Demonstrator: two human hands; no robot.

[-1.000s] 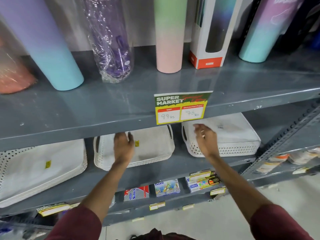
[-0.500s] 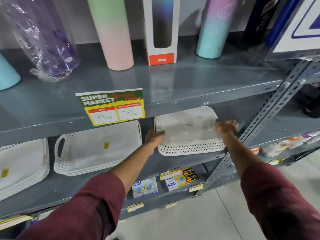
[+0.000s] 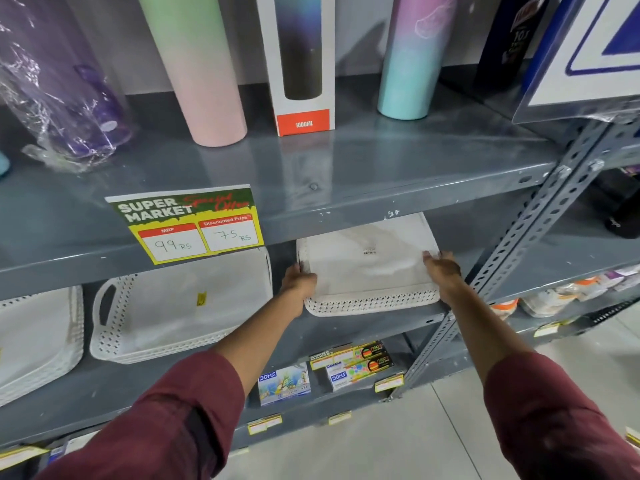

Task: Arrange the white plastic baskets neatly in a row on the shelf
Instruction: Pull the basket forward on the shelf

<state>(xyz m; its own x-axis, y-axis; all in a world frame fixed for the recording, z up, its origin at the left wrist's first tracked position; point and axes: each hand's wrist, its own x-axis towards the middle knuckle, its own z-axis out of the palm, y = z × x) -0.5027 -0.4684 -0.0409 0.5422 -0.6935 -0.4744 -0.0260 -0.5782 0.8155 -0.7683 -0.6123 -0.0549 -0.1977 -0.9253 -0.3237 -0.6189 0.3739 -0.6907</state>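
Observation:
Three white perforated plastic baskets lie upside down on the grey middle shelf [image 3: 363, 327]. The right basket [image 3: 367, 271] sits under the upper shelf, close to the slotted upright. My left hand [image 3: 298, 284] grips its left edge and my right hand [image 3: 442, 275] grips its right edge. The middle basket [image 3: 180, 306] has a handle slot at its left end and a small yellow sticker. Only part of the left basket [image 3: 38, 337] shows at the frame's edge.
The upper shelf [image 3: 311, 168] carries tall tumblers, a boxed bottle [image 3: 301, 64] and a wrapped purple bottle. A price card [image 3: 190, 223] hangs from its front edge. A slotted metal upright [image 3: 512, 258] stands right of the basket. Small boxes [image 3: 353, 365] lie on the lower shelf.
My hands left the middle basket and the right basket's near edge and took hold of the right basket's two sides. The view swung to the right.

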